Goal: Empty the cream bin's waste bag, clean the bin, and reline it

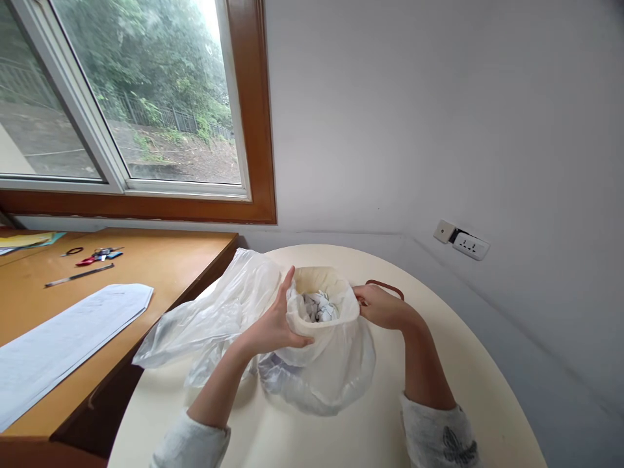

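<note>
A small round bin (314, 279) stands on the pale table, lined with a translucent white plastic bag (336, 370) that is folded out over its rim and hangs loosely around it. Crumpled paper (319, 305) lies inside. My left hand (277, 325) is wrapped round the bin's left side, thumb at the front and fingers toward the back. At the right rim my right hand (383, 307) has its fingers curled on the bag's edge; the fingertips are partly hidden. A reddish-brown loop (387, 286), perhaps a handle, shows behind that hand.
Left of the bin another spread of translucent plastic (229, 305) reaches the table's edge. The wooden desk (195, 253) holds paper sheets (82, 331), a pen (78, 276) and keys (102, 255). A wall with a socket (470, 246) borders the round table (439, 364).
</note>
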Motion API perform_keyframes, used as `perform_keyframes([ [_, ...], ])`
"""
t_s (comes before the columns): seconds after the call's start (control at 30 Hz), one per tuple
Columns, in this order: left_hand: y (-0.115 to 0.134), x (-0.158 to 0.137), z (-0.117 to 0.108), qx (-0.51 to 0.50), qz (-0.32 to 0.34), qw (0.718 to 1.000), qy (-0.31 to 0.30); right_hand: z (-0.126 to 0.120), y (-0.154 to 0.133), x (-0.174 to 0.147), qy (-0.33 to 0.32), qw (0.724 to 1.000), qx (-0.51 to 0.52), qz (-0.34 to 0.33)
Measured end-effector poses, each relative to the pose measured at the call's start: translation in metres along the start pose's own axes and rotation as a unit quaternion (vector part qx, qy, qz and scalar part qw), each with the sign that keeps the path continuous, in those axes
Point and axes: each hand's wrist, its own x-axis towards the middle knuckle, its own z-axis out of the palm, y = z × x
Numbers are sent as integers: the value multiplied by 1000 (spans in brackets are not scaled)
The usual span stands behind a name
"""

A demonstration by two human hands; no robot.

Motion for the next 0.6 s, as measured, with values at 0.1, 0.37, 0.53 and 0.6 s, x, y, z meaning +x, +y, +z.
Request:
perform_keyframes([
  [0.1, -4, 2, 7, -9, -29, 1000, 2, -1, 2, -1, -2, 999, -49, 15],
  [0.37, -14, 6, 15, -82, -35, 996, -13, 2, 11, 2, -38, 995, -70, 53],
  [0.53, -17, 8, 15, -120, -33, 991, -41, 2, 8, 2, -38, 993, -77, 78],
  [0.6, -17, 8, 15, -130, -34, 990, -43, 3, 8, 2, -29, 993, -86, 81],
])
